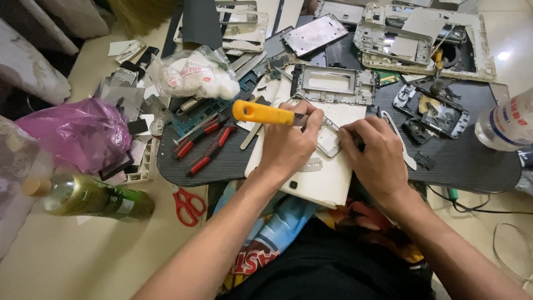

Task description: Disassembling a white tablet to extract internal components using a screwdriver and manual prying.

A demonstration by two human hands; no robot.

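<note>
My left hand [288, 145] grips 1 yellow-handled blade [262, 113]; right hand [377, 155] pins the small frame [328, 140] (a slip could cut fingers).

A clear plastic bag [194, 75] of white cotton with red print is seen at upper left on the dark board. A crumpled pink bag [78, 133] is found at left. A green bottle [91, 197] with a pale label is laid on the floor. A clear bottle [508, 122] with a white-blue label is seen at right edge.
</note>
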